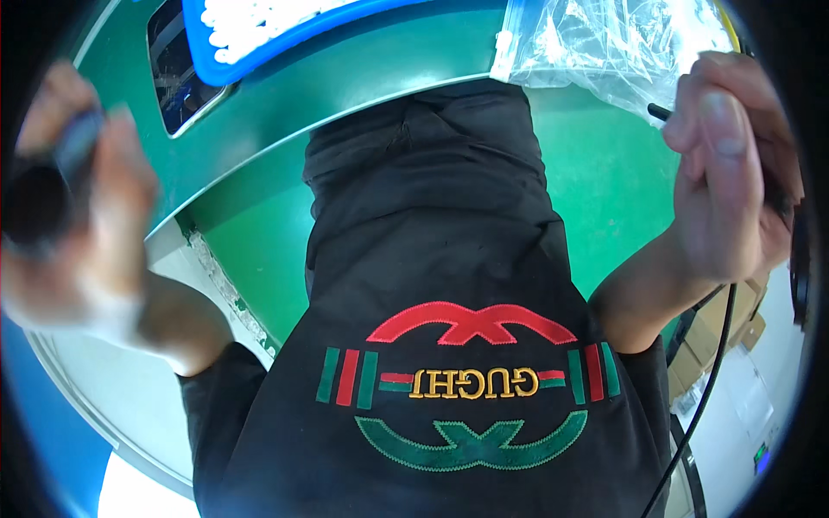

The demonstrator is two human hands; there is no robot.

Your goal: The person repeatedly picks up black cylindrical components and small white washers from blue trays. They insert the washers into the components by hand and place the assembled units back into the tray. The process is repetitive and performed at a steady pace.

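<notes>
My left hand (pixel 104 207), smeared by motion, is raised at the far left. Its fingers curl around a dark, rounded thing (pixel 39 203) too blurred to name. On the right side, my right hand (pixel 721 173) is closed on a thin black cable (pixel 724 332). A short black end pokes out past the fingers, and the cable hangs from below the hand toward the lower edge. Just beyond this hand lies a clear plastic bag (pixel 604 43) at the table's edge.
A blue tray (pixel 205 65) of small white pieces stands on the green table (pixel 363 60). Beside it lies a dark phone-like device (pixel 177 73). Dark clothing (pixel 432 250) covers my body and lap. Cardboard boxes (pixel 712 332) are at the lower right.
</notes>
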